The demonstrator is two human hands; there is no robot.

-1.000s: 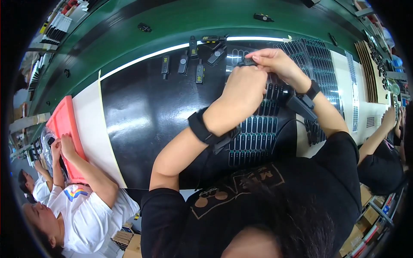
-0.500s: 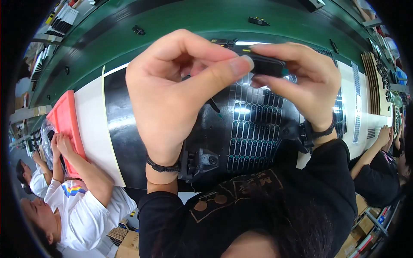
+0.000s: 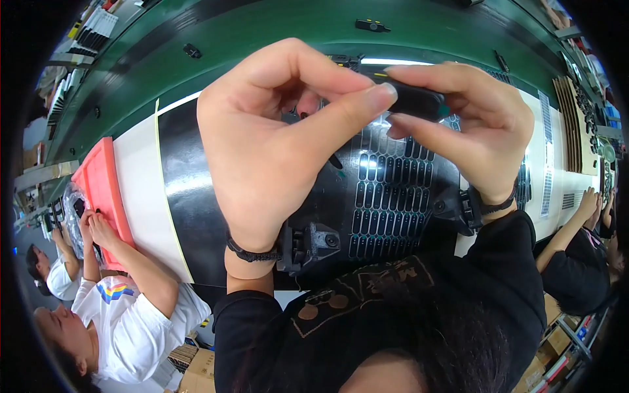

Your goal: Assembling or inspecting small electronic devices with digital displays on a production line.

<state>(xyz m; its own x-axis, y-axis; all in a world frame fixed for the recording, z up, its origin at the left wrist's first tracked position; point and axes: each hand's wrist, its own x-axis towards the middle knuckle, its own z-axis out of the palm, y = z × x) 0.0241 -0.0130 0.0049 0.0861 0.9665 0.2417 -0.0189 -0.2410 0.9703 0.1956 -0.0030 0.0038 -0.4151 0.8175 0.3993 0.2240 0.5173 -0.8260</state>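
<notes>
Both hands raised closer to the camera than a moment ago, left hand [image 3: 275, 144] and right hand [image 3: 472, 131] pinching a small black part [image 3: 416, 101] together between fingertips, above black worktop [image 3: 190, 196], tray of slots [image 3: 393, 196] beneath, co-worker's red tray [image 3: 101, 187] at left.

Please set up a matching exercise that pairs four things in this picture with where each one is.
Things:
1. small black part
2. red tray
3. black wristband
4. tray of black parts

Places:
A. on the left wrist
B. on the black mat below the raised hands
C. at the far left, under a co-worker's hands
D. pinched between the left hand and right hand

Pairs: 1-D, 2-C, 3-A, 4-B
</notes>
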